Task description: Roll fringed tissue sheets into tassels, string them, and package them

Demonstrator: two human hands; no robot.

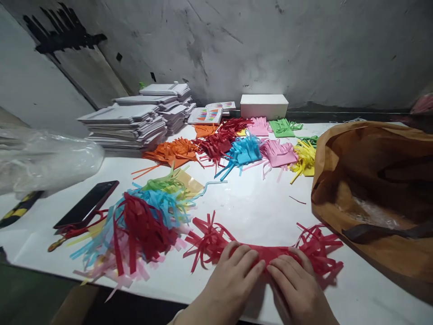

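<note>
A red fringed tissue-paper tassel (270,253) lies stretched sideways at the table's front edge, its cut strips fanning out at both ends. My left hand (237,273) grips its middle band from the left, fingers bent together over the paper. Close beside it, my right hand (296,275) holds the same band, fingers curled over it; both thumbs are mostly hidden. To the left lies a loose heap of tassels, with a red tassel (145,228) over a light blue tassel (160,203), pink strips and a green tassel (162,183).
Folded fringed bundles, including an orange bundle (172,151) and a blue bundle (246,149), line the back. Stacks of white packets (125,122) and a white box (264,106) stand behind. A brown bag (338,189) sits right; a phone (86,205) and plastic wrap (50,158) left.
</note>
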